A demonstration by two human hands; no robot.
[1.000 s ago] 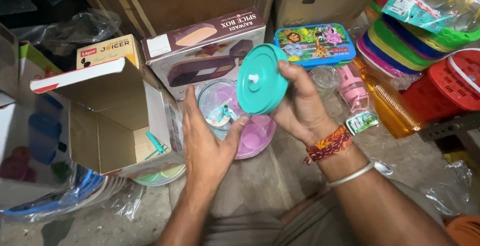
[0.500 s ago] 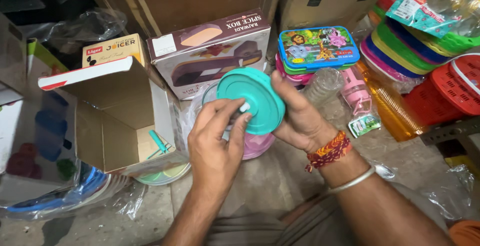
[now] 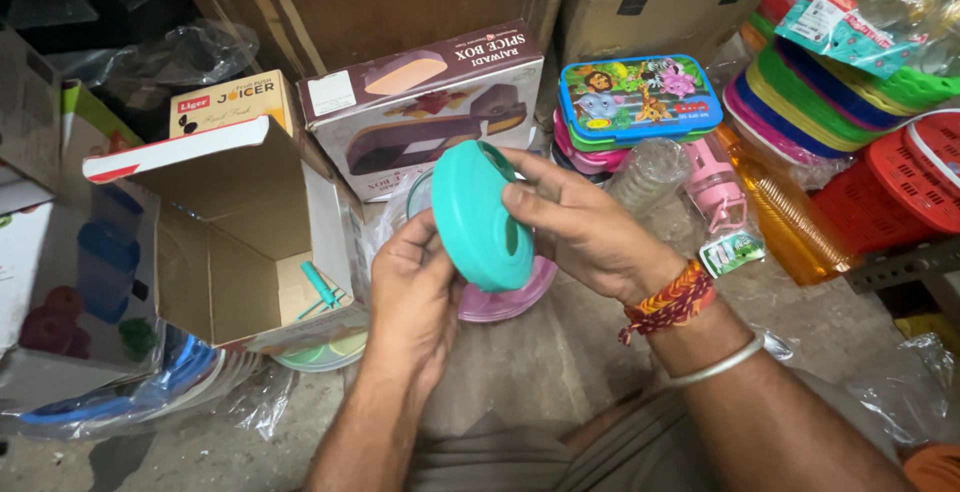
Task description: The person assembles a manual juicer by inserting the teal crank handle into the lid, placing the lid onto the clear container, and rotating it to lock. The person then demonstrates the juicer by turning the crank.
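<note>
- A grey-clad lap (image 3: 520, 457) is seen at the 6 o'clock edge of the view, above a concrete floor (image 3: 540, 362).
- The left hand (image 3: 415, 297) is found just left of centre, its fingers closed on the lower left rim of a teal round lid (image 3: 475, 217).
- The right hand (image 3: 585, 227) is placed at 3 o'clock of the lid; its thumb and fingers are clasped on the lid's right face and upper edge. A red-and-orange thread band (image 3: 668, 304) and a silver bangle (image 3: 715, 362) are worn at that wrist.
- The lid is held tilted on edge between both hands, clear of the floor.
- A clear container with a pink base (image 3: 505, 297) is seen directly behind the lid, resting on the floor and partly hidden.
- An open cardboard box (image 3: 235, 232) lies at 9 o'clock of the hands, with a small teal tool (image 3: 320, 287) inside. Plastic-wrapped plates (image 3: 130, 392) lie at 8 o'clock.
- A brown printed carton (image 3: 430, 107) stands at 12 o'clock, beyond the container.
- A blue cartoon-printed lunch box (image 3: 640, 100) tops a stack at 1 o'clock; a pink bottle (image 3: 715, 187) and an orange bottle (image 3: 790, 212) lie at 2 o'clock.
- Red baskets (image 3: 900, 192) are noted farthest, at 3 o'clock.
</note>
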